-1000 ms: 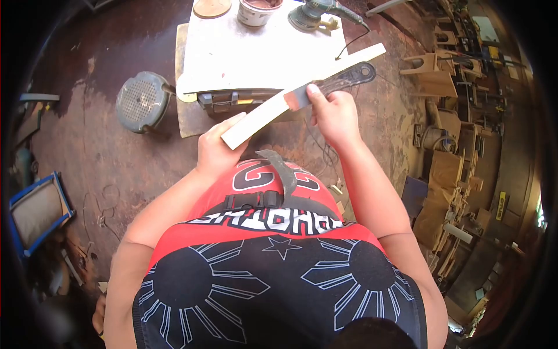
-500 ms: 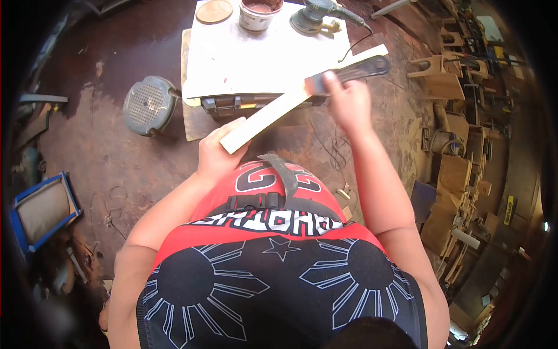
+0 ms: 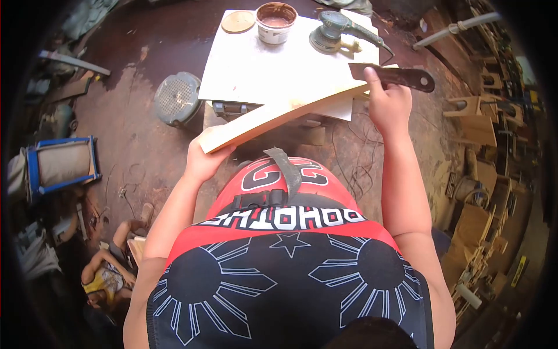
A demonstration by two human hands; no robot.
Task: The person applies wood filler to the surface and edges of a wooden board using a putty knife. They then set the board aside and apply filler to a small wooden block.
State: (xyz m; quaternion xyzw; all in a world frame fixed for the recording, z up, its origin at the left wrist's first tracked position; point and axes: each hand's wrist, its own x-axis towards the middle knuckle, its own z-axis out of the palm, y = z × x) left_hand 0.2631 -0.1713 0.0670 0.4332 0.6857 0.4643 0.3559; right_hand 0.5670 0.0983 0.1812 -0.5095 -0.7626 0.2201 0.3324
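A long pale wooden board (image 3: 273,120) slants across in front of me, its far part over the white tabletop (image 3: 232,70). My left hand (image 3: 201,156) is wrapped round its near left end. My right hand (image 3: 392,110) grips a putty knife (image 3: 410,78) with a dark handle, thumb laid along it, close to the board's far right end. The knife's blade points left, over the tabletop. On that surface stand a white tub (image 3: 275,34) with brown paste inside, a round tan disc (image 3: 238,22) and a corded sander (image 3: 334,36).
A grey stool (image 3: 177,98) stands left of the table. A black case (image 3: 235,109) sits under the tabletop. Another person (image 3: 110,272) is low at the lower left, near a blue-framed piece (image 3: 64,166). Cut wooden parts (image 3: 474,119) line the right side; cords lie on the floor.
The putty knife has moved toward the board's far right end, its blade now turned left. The board has turned to show more of its side. The view has shifted, bringing another person into sight.
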